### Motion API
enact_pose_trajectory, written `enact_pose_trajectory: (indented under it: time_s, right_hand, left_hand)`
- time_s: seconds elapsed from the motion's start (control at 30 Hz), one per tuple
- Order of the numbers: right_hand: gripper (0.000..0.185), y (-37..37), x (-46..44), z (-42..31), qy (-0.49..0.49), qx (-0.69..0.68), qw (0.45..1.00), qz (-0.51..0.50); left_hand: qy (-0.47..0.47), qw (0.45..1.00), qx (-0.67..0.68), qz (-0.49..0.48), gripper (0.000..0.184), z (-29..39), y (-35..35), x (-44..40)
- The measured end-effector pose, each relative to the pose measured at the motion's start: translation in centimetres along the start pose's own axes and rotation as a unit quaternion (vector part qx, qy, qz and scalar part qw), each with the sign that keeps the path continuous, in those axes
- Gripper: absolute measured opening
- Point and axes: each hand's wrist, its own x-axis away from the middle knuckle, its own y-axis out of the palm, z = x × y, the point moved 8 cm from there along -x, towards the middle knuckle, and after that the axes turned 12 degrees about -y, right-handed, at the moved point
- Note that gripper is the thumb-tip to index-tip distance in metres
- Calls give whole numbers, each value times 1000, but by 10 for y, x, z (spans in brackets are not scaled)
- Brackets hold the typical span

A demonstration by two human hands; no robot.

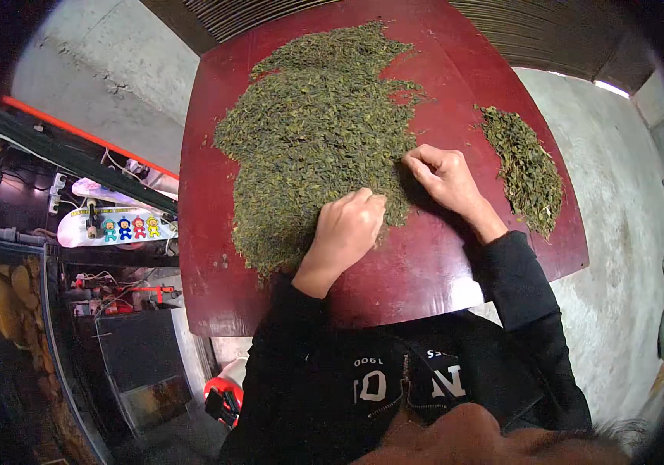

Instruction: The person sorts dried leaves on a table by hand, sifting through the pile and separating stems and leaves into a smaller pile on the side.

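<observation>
A wide layer of dried green leaves [316,124] covers the left and middle of the red table [440,271]. My left hand [351,229] rests at the lower right part of this layer, its fingers curled and pressed together; what they hold, if anything, is hidden. At the right edge of the same layer is my right hand [444,180], closed with thumb and forefinger together, and whatever lies between them is too small to name. A smaller, narrow pile of coarser leaves [524,167] lies on the right side of the table, apart from both hands.
Left of the table, a shelf holds a board with colourful cartoon figures [119,227], cables and red parts. A glass-fronted case [10,310] stands at the far left. Grey concrete floor [611,287] lies to the right, and a ribbed dark panel [557,35] is beyond the table.
</observation>
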Motion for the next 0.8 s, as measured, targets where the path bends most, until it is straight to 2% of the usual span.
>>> enact_pose_trajectory:
  time_s: [0.07, 0.23, 0.37, 0.53, 0.73, 0.8]
  right_hand:
    - [9, 0, 0, 1, 5, 0, 1000, -4]
    - [11, 1, 1, 0, 11, 7, 1000, -19]
    - [10, 10, 1, -7, -33, 44, 996, -74]
    - [10, 20, 2, -19, -88, 52, 992, -74]
    - [9, 40, 8, -16, -118, 175, 964, -159]
    - [8, 40, 8, -17, -114, 178, 963, -167]
  left_hand:
    - [-4, 1000, -21, -11, 13, -5, 0, -1]
    - [-62, 996, 24, 51, 15, -22, -18, -10]
    - [-68, 989, 55, 118, 19, -26, -36, -13]
    - [-52, 976, 114, 180, 17, -32, -44, -12]
    - [-42, 977, 132, 165, 15, -33, -39, -10]
    - [-48, 989, 94, 104, 14, -26, -32, -8]
